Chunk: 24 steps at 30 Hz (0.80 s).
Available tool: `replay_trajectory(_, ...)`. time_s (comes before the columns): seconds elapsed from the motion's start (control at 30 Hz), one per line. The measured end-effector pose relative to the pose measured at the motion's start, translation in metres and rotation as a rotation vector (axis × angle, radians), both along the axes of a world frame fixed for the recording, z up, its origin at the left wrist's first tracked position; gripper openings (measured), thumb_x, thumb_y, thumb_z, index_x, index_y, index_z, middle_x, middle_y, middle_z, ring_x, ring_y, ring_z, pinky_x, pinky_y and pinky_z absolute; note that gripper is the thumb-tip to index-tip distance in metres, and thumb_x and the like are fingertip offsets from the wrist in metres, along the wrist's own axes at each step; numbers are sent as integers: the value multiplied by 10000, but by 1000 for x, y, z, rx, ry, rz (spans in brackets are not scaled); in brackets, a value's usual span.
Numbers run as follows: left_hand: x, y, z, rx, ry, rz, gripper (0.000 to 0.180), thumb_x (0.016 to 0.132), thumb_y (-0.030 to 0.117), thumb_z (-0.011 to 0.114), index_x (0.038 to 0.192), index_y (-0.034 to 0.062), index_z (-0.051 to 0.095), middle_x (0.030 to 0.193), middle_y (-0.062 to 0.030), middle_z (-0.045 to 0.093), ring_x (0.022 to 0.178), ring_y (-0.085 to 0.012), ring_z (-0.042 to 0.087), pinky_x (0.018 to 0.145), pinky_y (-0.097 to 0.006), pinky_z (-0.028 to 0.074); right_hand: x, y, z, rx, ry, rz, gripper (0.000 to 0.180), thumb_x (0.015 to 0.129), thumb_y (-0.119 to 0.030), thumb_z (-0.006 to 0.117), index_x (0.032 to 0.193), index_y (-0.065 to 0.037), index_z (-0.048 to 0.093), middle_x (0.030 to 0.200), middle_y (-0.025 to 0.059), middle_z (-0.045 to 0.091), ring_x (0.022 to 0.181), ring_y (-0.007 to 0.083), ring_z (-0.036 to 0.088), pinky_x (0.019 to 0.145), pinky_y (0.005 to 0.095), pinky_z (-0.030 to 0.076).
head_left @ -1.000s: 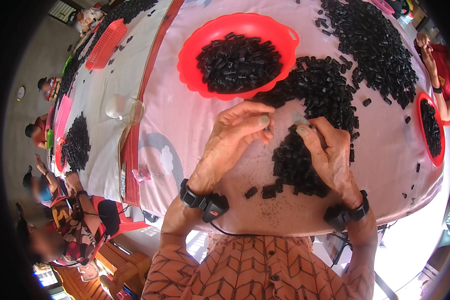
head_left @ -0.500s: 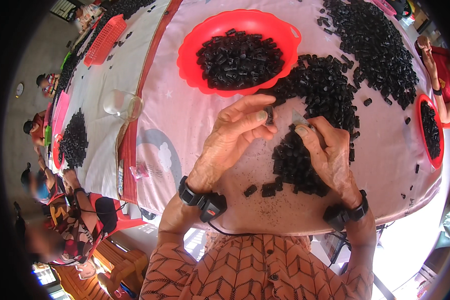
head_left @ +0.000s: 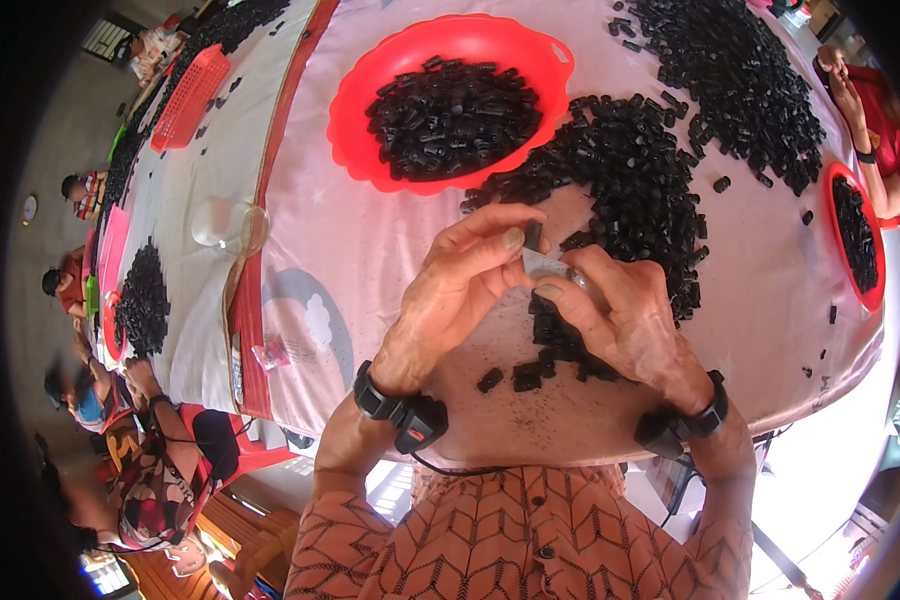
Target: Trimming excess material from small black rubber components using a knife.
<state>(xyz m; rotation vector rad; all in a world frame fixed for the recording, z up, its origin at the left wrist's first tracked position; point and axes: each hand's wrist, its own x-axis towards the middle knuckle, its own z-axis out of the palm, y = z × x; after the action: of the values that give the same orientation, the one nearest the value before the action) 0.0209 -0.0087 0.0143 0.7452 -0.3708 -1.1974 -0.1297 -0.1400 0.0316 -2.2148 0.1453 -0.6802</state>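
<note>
Pink tablecloth (head_left: 370, 225), gritty near the wearer. Right hand (head_left: 625, 300) closed on a pale, flat blade-like tool (head_left: 543, 266), tip at the piece's near end; contact unclear. Left hand (head_left: 455, 280) pinches the black piece (head_left: 533, 236) by thumb and fingertips, probably to leave that end exposed. Long axis runs away from wearer, far end slightly right. Black pile (head_left: 645, 185) beyond, likely for short reach; red bowl (head_left: 353, 135) farther.

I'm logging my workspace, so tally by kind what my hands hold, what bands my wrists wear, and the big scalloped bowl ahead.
Black piece, left hand: 1
Flat greyish tool, right hand: 1
Black wrist bands: 2
Red scalloped bowl: 1
Total: 5
</note>
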Motion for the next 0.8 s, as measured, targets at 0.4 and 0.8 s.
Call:
replay_trajectory(0.4, -9, -1, 1, -3, -41, -13, 286, 942, 77, 567, 1204, -32, 600, 1056, -110, 649, 999, -180, 628, 892, -303, 504, -1, -2, -7, -34, -21, -1, 269, 902, -250, 673, 814, -17, 570, 539, 126, 543, 451, 271, 585, 418, 345, 454)
replay_trajectory(0.8, -13, -1, 0, 36, -37, 23, 265, 933, 46, 569, 1181, -37, 616, 950, -31, 621, 923, -128, 610, 827, -269, 487, -1, -2, -5, -69, 4, 18, 308, 918, -297, 650, 832, -13, 565, 558, 128, 554, 474, 286, 606, 431, 353, 469)
